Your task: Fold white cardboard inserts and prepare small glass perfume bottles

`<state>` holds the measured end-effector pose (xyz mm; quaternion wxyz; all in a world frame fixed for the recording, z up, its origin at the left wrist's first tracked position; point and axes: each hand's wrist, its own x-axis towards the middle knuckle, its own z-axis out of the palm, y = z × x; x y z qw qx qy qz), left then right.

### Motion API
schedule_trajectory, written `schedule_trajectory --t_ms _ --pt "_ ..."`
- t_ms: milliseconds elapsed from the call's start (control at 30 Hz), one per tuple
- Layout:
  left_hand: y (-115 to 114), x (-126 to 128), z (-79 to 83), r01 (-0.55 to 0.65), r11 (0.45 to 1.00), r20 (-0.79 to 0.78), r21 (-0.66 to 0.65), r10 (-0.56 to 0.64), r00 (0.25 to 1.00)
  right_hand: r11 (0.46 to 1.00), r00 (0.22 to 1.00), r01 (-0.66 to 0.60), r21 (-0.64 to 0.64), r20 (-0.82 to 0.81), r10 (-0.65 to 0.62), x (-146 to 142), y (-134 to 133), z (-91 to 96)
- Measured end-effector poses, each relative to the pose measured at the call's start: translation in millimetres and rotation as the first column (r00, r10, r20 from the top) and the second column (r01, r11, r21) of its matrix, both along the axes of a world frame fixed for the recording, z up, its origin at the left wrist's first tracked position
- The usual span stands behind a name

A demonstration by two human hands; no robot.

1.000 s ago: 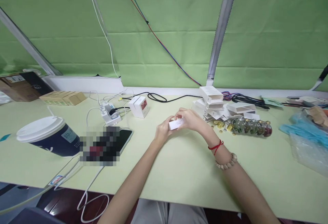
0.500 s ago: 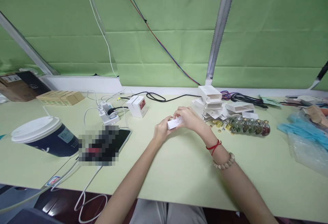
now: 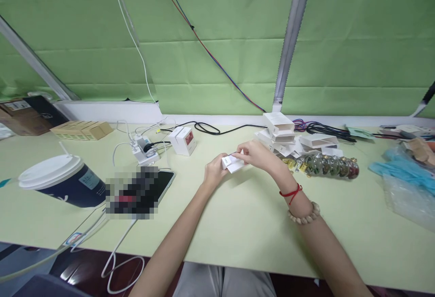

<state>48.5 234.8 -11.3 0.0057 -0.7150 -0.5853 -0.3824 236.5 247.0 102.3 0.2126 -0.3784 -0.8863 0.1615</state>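
My left hand (image 3: 214, 171) is closed around the left end of a small white cardboard box (image 3: 234, 166). The box is raised over the middle of the table, and a white flap or panel on it points down toward me. Dark printing shows near its left end. My right hand (image 3: 253, 154) has its fingers bent and pressed together at the box's upper right edge. The hand partly covers that edge. On the right wrist are a red cord and a beaded bracelet.
White boxes (image 3: 279, 124) are piled at the back right, beside a row of small glass jars (image 3: 331, 166). A white box (image 3: 182, 141) and a power strip (image 3: 144, 149) stand back left. A lidded cup (image 3: 68, 181) and a phone (image 3: 163, 186) lie left, plastic bags (image 3: 408, 197) right.
My right hand has shifted slightly right and its fingers are now at the box's edge. The box has turned, and a flap or panel now shows folded toward me.
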Motion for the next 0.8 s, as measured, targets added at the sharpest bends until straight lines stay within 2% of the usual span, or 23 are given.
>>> schedule_trajectory --t_ms 167,333,567,800 --pt "-3 3 1.4 0.037 0.999 -0.033 0.025 -0.036 0.999 0.999 0.997 0.021 -0.03 0.075 -0.018 1 4 -6.5" --pt "-1 3 -0.6 -0.009 0.999 -0.013 0.037 0.009 1.0 0.999 0.997 0.047 -0.023 0.067 -0.045 -3 2 -8.5" --pt "0 4 -1.0 -0.027 1.0 0.012 0.008 0.027 1.0 0.999 0.999 -0.037 0.006 0.015 0.037 -6 3 -11.7" --pt "-1 4 2.5 -0.041 0.998 0.102 -0.055 0.046 0.994 0.983 0.979 0.07 0.171 0.176 -0.101 -9 -1 -10.0"
